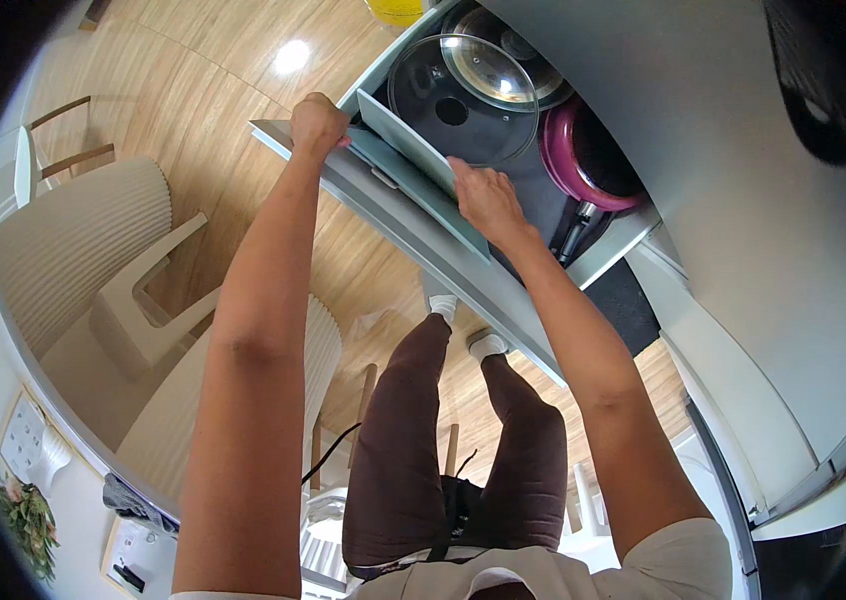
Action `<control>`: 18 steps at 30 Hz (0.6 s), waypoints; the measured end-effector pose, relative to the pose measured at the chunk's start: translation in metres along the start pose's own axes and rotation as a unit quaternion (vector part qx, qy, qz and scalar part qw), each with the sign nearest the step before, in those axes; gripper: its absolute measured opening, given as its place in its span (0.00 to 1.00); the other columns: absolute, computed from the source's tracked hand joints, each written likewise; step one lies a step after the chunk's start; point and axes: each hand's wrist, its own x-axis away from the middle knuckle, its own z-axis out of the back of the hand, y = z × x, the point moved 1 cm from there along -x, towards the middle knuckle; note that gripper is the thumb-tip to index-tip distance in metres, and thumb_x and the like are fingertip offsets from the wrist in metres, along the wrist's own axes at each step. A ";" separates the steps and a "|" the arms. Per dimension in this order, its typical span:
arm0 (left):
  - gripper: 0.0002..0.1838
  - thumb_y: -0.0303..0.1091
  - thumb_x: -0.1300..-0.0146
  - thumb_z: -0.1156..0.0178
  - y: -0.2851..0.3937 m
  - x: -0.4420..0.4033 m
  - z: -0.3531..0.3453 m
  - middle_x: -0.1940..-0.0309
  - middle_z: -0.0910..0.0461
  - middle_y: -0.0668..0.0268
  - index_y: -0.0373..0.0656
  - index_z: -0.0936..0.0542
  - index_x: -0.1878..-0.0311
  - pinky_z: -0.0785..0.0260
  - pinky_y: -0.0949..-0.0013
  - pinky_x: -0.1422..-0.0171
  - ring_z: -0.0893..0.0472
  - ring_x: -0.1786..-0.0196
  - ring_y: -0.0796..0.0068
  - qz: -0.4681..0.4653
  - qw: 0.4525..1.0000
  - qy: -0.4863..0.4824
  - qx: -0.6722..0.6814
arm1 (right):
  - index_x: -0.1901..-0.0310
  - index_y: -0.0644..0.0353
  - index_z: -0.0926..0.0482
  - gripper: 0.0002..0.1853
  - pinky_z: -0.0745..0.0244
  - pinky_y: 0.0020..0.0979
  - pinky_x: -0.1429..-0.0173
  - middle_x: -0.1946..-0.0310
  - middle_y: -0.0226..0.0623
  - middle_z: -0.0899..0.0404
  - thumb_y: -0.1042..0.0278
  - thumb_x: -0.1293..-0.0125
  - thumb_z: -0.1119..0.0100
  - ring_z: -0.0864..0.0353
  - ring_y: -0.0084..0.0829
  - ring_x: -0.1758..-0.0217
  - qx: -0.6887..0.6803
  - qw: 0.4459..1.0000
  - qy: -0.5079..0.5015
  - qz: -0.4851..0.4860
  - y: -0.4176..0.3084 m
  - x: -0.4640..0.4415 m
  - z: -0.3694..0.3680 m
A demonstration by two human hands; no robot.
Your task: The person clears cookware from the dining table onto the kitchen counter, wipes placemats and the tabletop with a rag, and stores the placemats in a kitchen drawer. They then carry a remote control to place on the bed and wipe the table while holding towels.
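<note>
A grey drawer [603,262] is pulled out, with pans and lids inside. At its far left corner my left hand [318,125] is closed over the top edge of the drawer front [408,235]. My right hand [488,203] grips the upper edge of a thin grey panel [403,128] standing just behind the front. A glass lid [423,105] lies beside this panel. Right of my right hand is a pink frying pan [565,155] with a black handle. Another shiny lid [488,75] sits at the back, partly covered by the glass lid.
Ribbed cream chairs [83,235] stand on the wood floor [213,70] at the left. A white table [43,370] curves along the left edge. Part of a yellow object [398,10] shows at the top. A large grey surface [723,150] overhangs the drawer's right side.
</note>
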 end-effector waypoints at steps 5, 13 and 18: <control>0.08 0.29 0.47 0.43 0.002 0.005 0.003 0.85 0.21 0.59 0.33 0.21 0.71 0.25 0.68 0.60 0.16 0.75 0.66 -0.036 0.998 0.053 -0.023 | 0.56 0.64 0.28 0.12 0.27 0.51 0.57 0.73 0.59 0.22 0.76 0.41 0.56 0.20 0.55 0.65 -0.010 1.000 -0.024 0.003 -0.013 -0.009 -0.002; 0.08 0.29 0.49 0.43 0.001 0.009 0.003 0.83 0.20 0.57 0.33 0.21 0.72 0.25 0.65 0.57 0.16 0.70 0.62 -0.050 0.996 0.072 -0.033 | 0.55 0.68 0.29 0.13 0.26 0.50 0.56 0.68 0.57 0.21 0.77 0.40 0.58 0.20 0.56 0.63 0.010 0.997 -0.077 0.018 -0.026 -0.025 -0.014; 0.07 0.28 0.49 0.43 0.002 0.011 0.005 0.81 0.19 0.55 0.33 0.20 0.70 0.25 0.65 0.57 0.16 0.71 0.62 -0.070 0.994 0.075 -0.045 | 0.51 0.70 0.31 0.16 0.26 0.48 0.55 0.67 0.57 0.20 0.76 0.40 0.57 0.20 0.55 0.61 0.023 0.994 -0.106 0.030 -0.041 -0.017 -0.017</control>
